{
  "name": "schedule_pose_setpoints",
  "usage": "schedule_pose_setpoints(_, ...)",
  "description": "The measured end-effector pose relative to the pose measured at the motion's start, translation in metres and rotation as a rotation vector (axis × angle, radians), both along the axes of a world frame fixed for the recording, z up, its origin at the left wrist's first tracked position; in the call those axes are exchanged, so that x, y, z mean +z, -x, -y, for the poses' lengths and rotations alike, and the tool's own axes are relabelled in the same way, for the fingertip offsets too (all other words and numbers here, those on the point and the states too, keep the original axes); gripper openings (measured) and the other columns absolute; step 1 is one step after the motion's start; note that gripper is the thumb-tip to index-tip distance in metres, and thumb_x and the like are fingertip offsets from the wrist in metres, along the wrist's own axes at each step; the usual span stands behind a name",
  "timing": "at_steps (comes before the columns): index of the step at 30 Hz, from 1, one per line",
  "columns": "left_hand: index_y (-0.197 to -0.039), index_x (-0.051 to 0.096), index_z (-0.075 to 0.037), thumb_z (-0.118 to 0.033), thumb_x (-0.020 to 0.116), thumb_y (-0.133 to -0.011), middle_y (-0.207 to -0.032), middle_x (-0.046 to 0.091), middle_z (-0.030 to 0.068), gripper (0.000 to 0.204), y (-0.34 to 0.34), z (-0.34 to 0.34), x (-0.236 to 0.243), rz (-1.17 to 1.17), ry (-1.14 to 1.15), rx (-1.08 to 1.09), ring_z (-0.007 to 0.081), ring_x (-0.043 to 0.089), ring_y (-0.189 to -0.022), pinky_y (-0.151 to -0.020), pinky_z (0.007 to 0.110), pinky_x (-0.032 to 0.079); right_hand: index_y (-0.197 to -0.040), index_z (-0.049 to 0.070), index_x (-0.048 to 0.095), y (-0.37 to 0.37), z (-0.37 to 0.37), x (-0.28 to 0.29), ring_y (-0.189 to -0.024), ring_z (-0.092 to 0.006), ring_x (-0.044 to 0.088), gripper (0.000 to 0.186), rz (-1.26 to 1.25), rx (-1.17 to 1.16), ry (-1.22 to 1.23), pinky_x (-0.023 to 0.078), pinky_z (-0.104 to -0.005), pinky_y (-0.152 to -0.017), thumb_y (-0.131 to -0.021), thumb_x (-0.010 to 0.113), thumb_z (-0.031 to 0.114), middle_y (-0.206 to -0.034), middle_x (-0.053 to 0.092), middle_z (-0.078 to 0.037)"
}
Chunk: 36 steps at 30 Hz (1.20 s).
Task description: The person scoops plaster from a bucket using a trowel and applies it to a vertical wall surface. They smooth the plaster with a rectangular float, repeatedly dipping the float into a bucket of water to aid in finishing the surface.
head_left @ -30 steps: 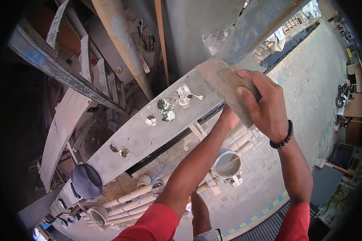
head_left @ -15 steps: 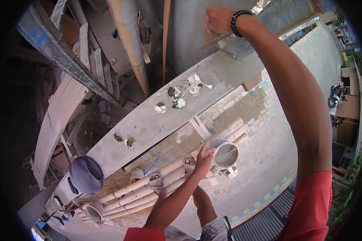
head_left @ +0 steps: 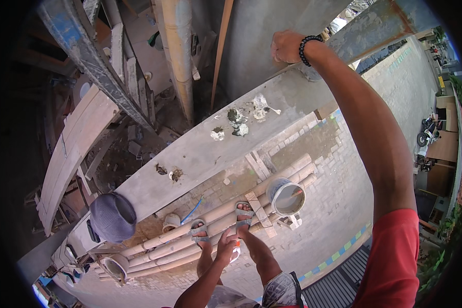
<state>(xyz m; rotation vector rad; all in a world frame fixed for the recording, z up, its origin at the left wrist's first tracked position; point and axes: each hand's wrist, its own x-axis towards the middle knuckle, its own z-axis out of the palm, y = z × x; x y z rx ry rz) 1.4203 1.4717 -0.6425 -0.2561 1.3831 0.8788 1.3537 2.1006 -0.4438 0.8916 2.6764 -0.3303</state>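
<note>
My right hand (head_left: 287, 47), with a black beaded bracelet (head_left: 309, 49) at its wrist, is closed in a fist by the grey plastered wall (head_left: 251, 51), just above the far end of a smooth grey ledge (head_left: 190, 156). What it grips is hidden by the fingers. Low in front of my shins is my left hand (head_left: 226, 247), its fingers loosely extended. A small orange and white thing (head_left: 236, 250) shows right beside it; whether the hand touches it I cannot tell. A bucket (head_left: 288, 198) of grey liquid, with an orange-tipped stick inside, stands right of my feet.
My sandalled feet (head_left: 244, 215) stand on bamboo poles (head_left: 179, 240) above paving. White and dark mortar lumps (head_left: 237, 122) lie on the ledge, a dark grey cap (head_left: 113, 218) at its near end. Upright bamboo (head_left: 175, 56) and timber beams (head_left: 87, 51) rise left. A motorbike (head_left: 427, 132) stands far right.
My left hand has left the bucket's rim and drawn back toward my legs. My right hand has moved slightly down and right along the wall, still closed. The view has shifted a little.
</note>
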Motion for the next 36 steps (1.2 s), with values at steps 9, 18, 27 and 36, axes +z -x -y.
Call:
schedule_pose_setpoints(9,-0.148,0.027,-0.009,-0.003,0.055,-0.087,-0.125,0.057,0.0152,0.068,0.014,-0.013,0.014,0.023,-0.009,0.130,0.0198,0.054,-0.106,-0.089,0.034,0.048,-0.116,0.004,0.065,-0.018,0.027,0.013,-0.095,-0.0287,0.064,0.032,-0.481,0.011,-0.046,0.052,-0.0377,-0.082,-0.085,0.063,0.014,-0.103,0.065,-0.018)
schedule_pose_setpoints(18,-0.146,0.029,-0.006,-0.013,0.055,-0.084,-0.122,0.060,0.0137,0.068,0.030,0.027,0.022,-0.069,0.058,0.108,0.0225,0.060,-0.101,-0.082,0.033,0.045,-0.129,0.006,0.054,-0.137,0.115,-0.016,-0.091,-0.0384,0.058,0.048,-0.526,-0.269,-0.118,0.048,-0.0451,-0.082,-0.081,0.059,0.004,-0.096,0.058,-0.018)
schedule_pose_setpoints(27,-0.145,0.031,-0.006,-0.011,0.056,-0.081,-0.118,0.061,0.0133,0.069,0.035,0.031,0.023,-0.103,0.054,0.114,0.0190,0.061,-0.093,-0.079,0.032,0.046,-0.132,0.008,0.052,-0.139,0.108,-0.065,-0.087,-0.0370,0.054,0.051,-0.527,-0.308,-0.249,0.046,-0.0452,-0.080,-0.082,0.059,0.004,-0.094,0.055,-0.017)
schedule_pose_setpoints(36,-0.145,0.029,-0.004,-0.011,0.055,-0.082,-0.121,0.060,0.0137,0.069,0.032,0.017,0.036,-0.036,0.031,0.081,0.0194,0.061,-0.096,-0.079,0.030,0.045,-0.133,0.008,0.051,-0.178,0.143,-0.045,-0.087,-0.0350,0.053,0.051,-0.589,-0.302,-0.184,0.046,-0.0432,-0.080,-0.083,0.059,0.004,-0.092,0.054,-0.016)
